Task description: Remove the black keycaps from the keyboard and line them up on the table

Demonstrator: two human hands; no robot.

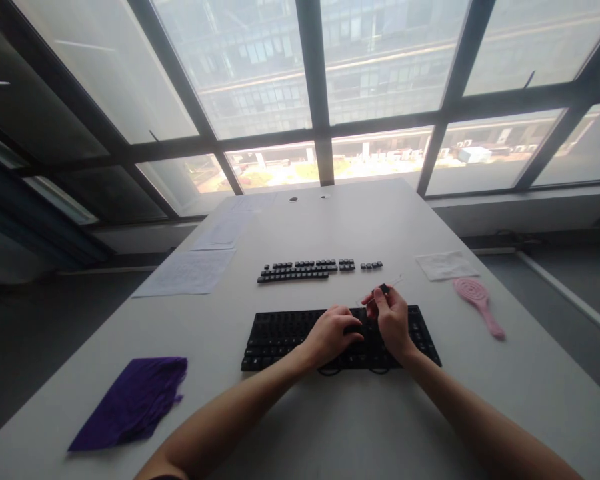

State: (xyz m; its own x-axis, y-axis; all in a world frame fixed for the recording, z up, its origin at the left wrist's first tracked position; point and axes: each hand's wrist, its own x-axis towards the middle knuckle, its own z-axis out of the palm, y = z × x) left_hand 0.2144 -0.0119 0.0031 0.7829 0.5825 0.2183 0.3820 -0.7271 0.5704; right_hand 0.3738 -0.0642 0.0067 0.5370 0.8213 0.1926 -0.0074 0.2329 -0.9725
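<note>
A black keyboard (275, 333) lies on the white table, with the upper rows on its left part looking bare of keycaps. My left hand (333, 333) rests over its middle; the thumb and forefinger are apart, with nothing visible between them. Above the keyboard's right part, my right hand (391, 320) is closed, pinching a small black keycap (384, 289). A thin white stick (396, 281) also sticks out at these fingers; its exact kind is too small to tell. Behind the keyboard, loose black keycaps (300, 274) are laid out in rows.
A purple cloth (130, 403) lies at the front left. To the right are a pink hairbrush (473, 291) and a white tissue (445, 265). Paper sheets (187, 272) line the left edge. Large windows (380, 60) stand beyond the table (370, 220).
</note>
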